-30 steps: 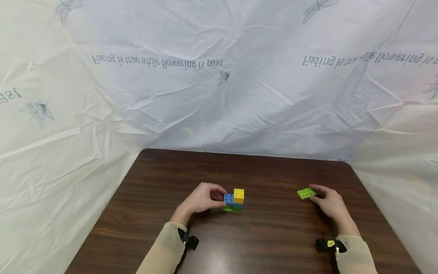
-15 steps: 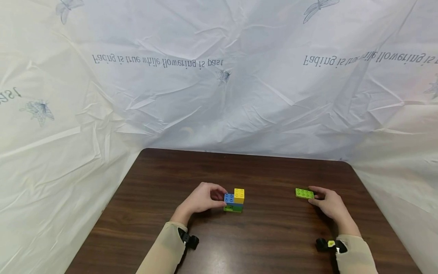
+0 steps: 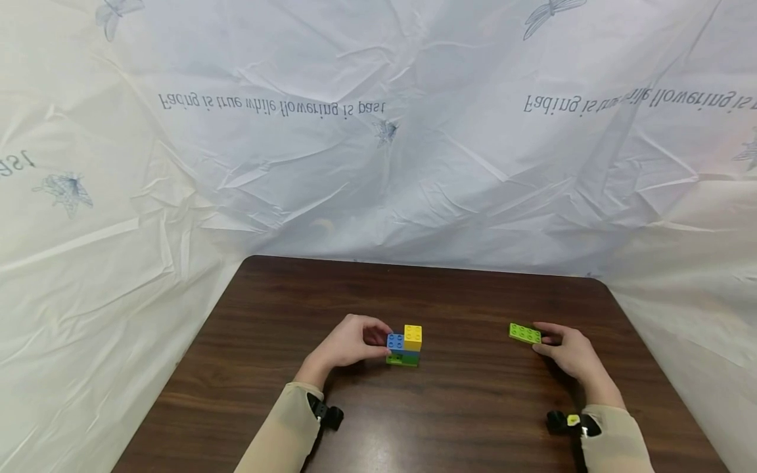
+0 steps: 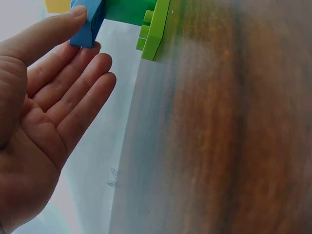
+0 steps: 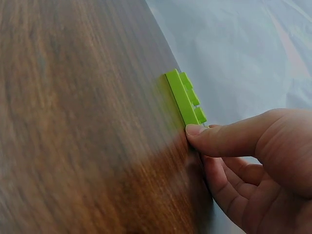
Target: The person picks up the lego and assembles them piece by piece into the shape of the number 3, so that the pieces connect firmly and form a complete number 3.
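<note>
In the head view a small stack of toy building bricks stands mid-table: a yellow brick [image 3: 413, 336] and a blue brick [image 3: 395, 341] on top, a dark green brick [image 4: 130, 10] below, and a flat lime-green brick [image 4: 157, 31] at the bottom. My left hand [image 3: 353, 343] pinches the blue brick from the left, thumb on its near side. To the right, another flat lime-green brick [image 3: 525, 333] lies on the table, studs up. My right hand [image 3: 566, 350] holds its right end between thumb and fingers. In the right wrist view, the thumb covers that end [image 5: 192, 119] of the brick.
The dark wooden table [image 3: 461, 407] has rounded far corners. White printed plastic sheeting [image 3: 378, 197] hangs behind it and along both sides. A black camera strap [image 3: 325, 414] sits on the left wrist, with another strap [image 3: 570, 422] on the right.
The flat lime-green brick by my right hand has turned and shifted slightly left. My right fingers have moved a little with it. My left hand and the stack stay put.
</note>
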`<control>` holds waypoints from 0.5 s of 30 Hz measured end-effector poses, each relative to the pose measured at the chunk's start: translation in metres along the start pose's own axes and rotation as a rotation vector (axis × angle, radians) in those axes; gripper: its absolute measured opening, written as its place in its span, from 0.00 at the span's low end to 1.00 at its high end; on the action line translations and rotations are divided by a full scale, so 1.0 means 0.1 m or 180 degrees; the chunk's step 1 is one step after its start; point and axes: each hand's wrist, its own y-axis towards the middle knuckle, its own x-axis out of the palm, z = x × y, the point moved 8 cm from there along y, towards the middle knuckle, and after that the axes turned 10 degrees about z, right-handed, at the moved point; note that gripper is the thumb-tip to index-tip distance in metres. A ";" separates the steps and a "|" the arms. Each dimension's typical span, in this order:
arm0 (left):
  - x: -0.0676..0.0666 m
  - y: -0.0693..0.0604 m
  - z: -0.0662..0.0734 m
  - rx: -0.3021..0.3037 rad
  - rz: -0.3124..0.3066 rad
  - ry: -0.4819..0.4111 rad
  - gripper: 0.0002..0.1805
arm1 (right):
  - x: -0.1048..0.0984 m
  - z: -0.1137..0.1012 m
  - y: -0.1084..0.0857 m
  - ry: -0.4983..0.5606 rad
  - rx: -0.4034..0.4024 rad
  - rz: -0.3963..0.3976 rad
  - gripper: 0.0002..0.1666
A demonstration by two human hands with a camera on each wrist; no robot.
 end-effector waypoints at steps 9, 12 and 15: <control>0.00 0.00 -0.01 0.0008 0.0006 -0.0016 0.16 | -0.01 0.01 -0.01 -0.0021 -0.0012 -0.0045 0.34; 0.00 0.00 -0.01 0.0005 0.0003 -0.0009 0.16 | -0.01 -0.01 -0.01 -0.0033 -0.0036 -0.0049 0.32; 0.00 0.01 -0.01 0.0003 0.0007 -0.0028 0.16 | -0.03 -0.02 -0.01 -0.0055 -0.0076 -0.0054 0.32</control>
